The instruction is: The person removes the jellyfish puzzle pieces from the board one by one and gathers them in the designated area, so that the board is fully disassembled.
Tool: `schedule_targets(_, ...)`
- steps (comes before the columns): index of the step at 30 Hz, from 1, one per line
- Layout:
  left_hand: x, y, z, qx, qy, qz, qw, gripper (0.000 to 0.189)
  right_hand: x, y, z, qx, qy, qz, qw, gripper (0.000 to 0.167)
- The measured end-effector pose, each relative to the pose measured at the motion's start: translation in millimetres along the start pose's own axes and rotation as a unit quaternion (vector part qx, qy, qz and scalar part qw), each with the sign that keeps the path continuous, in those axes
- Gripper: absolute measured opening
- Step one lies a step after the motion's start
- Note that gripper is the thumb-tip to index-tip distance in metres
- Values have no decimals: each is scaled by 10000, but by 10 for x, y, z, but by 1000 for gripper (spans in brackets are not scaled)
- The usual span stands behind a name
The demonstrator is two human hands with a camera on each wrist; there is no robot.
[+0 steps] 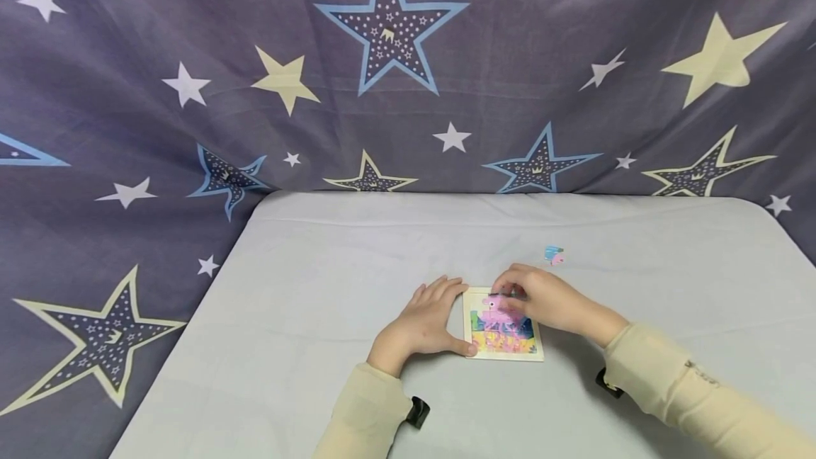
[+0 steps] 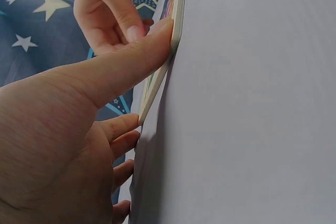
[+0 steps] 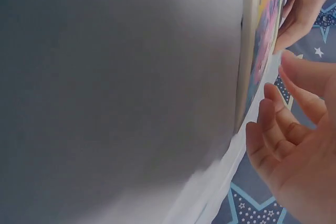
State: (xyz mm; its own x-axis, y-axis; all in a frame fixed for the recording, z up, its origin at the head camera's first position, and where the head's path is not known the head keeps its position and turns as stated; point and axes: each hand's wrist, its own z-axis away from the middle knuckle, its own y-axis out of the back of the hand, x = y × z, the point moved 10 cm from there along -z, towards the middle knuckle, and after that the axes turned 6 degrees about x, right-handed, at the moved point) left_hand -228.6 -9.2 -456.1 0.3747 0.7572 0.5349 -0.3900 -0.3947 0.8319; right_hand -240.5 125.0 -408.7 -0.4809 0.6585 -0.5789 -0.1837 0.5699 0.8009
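Observation:
A small square picture puzzle (image 1: 503,338) in a pale frame lies on the bed-like grey surface, showing a pink cartoon figure over yellow and blue scenery. Part of its upper left is bare cream. My left hand (image 1: 426,328) steadies the frame's left side, its straight thumb on the near corner and fingertips at the far corner. Over the puzzle's upper part, my right hand (image 1: 532,296) pinches a puzzle piece (image 1: 506,295) between thumb and fingers; only a dark edge shows. The right wrist view has that hand's thumb and index tips meeting above the board (image 3: 268,30).
A loose blue and pink piece (image 1: 553,255) lies beyond the right hand. Grey cloth (image 1: 287,346) covers the flat surface. A dark star-patterned curtain (image 1: 446,55) hangs along the back and left side. Dark bands (image 1: 417,412) show at both sleeves.

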Motion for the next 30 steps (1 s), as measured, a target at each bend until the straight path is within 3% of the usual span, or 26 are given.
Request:
schedule_targets(8,-10,-1,-3,-3,28,23,10000,104,-60,-90,-45,-349,355,151,9986,27)
schedule_targets(18,24,18,23,-50,22,13,10000,102,13,-168,-137,-888,250,-203,9955,30)
schedule_targets(30,36,35,35,-110,27,2,9999,101,-53,-248,-203,-1290,290,-204,9910,35)
